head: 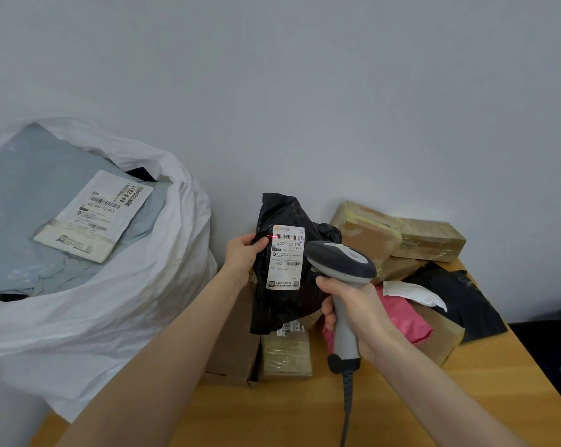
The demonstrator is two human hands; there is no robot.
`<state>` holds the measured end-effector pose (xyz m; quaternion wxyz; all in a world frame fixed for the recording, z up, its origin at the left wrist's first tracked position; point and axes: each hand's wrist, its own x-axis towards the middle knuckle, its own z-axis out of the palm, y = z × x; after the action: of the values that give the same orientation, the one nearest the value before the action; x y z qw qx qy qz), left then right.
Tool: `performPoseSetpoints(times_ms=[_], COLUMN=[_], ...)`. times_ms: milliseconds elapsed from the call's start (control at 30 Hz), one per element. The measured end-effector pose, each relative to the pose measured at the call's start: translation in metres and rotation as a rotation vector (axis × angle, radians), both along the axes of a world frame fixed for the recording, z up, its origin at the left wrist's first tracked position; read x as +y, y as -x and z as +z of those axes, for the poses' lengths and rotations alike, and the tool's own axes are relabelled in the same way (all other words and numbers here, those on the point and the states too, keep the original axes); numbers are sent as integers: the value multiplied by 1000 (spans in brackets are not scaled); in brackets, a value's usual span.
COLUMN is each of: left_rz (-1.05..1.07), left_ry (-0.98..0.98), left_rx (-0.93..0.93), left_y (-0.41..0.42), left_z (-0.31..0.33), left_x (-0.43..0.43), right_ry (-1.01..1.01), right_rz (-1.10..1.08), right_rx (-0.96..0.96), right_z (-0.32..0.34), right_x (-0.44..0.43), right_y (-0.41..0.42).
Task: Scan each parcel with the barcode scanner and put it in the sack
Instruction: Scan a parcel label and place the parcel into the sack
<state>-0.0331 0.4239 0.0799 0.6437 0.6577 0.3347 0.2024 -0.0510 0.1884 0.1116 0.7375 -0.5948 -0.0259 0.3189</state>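
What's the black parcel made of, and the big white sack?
The black parcel looks like thin, glossy plastic film: it crinkles and catches light. The white sack seems a soft, matte plastic, maybe woven, judging by its loose folds.

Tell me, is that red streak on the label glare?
Head view: the red streak on the label of the black parcel looks like the barcode scanner's beam, not glare; light is soft, shadows faint; the wide lens stretches the sack at the edge.

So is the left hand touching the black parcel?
Touching: head view shows the left hand pinching the black parcel at its left edge, thumb on front.
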Motion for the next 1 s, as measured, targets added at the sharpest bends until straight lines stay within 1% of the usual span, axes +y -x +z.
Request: performPoseSetpoints(times_ms=[500,1000], left_rz=[-11,6], left_ry=[14,29], left_rx=[-1,23], left_y=[-4,-3], left_z=[-4,-7], left_x=[4,2], right_ry=[-40,-4], right_rz=[-20,6], right_rx=[-10,-14], right_z=[2,-3], right_x=[-3,-2], right_y=[-1,4])
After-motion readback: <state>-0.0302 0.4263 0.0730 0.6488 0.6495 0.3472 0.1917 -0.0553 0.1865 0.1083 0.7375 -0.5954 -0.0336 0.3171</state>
